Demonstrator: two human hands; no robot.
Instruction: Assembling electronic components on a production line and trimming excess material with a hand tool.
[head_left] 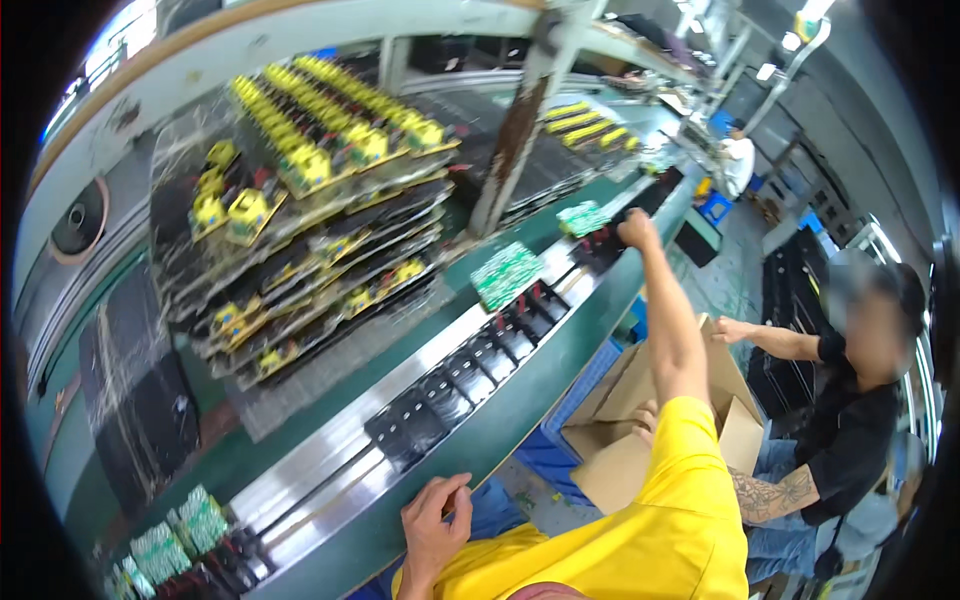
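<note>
My right hand [638,231] reaches far along the line. Its fingers are closed at a black plastic housing [603,246] in the row on the metal track [345,432]. A green circuit board [583,218] lies just left of that hand. Nearer, a larger green circuit board [506,276] rests at the row's edge, beside several black housings [450,388] with red wires. Over the bench's near edge, my left hand [437,522] is half curled, thumb and fingers apart, with nothing seen in it.
Stacked trays of boards with yellow transformers [310,170] stand left of the track, by a rusty post [515,150]. More green boards [160,550] sit at lower left. To the right, a co-worker [865,400] holds an open cardboard box [620,470] near a blue crate [585,385].
</note>
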